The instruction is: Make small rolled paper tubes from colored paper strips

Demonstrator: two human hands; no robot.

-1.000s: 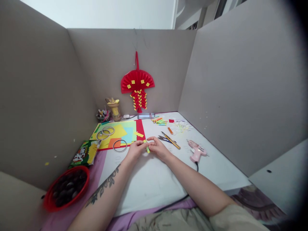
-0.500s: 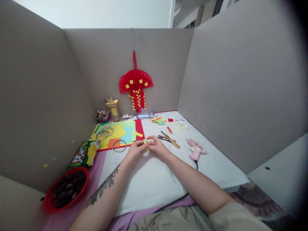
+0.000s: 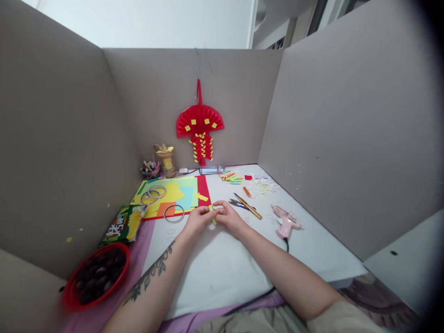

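Observation:
A small yellow-green paper roll [image 3: 213, 221] is pinched between the fingertips of both hands above the white tabletop. My left hand [image 3: 200, 219] grips it from the left, and my right hand [image 3: 227, 217] closes on it from the right. Past my fingers lie a thin yellow strip [image 3: 201, 197] and the red sheet [image 3: 203, 185]. To the right of my right hand are dark scissors [image 3: 237, 203] with a yellow craft knife [image 3: 252, 209] across them.
Coloured paper [image 3: 166, 189] with metal rings [image 3: 174, 213] lies left. A pink glue gun [image 3: 287, 222], small rolls [image 3: 231, 178] and scraps [image 3: 265, 184] are right. A red bowl [image 3: 69, 296] stands front left; a red fan ornament [image 3: 200, 121] hangs behind.
The whole view has shifted slightly, with things now a little lower and to the right. My right fingers have drawn closer around the paper roll, which both hands still hold.

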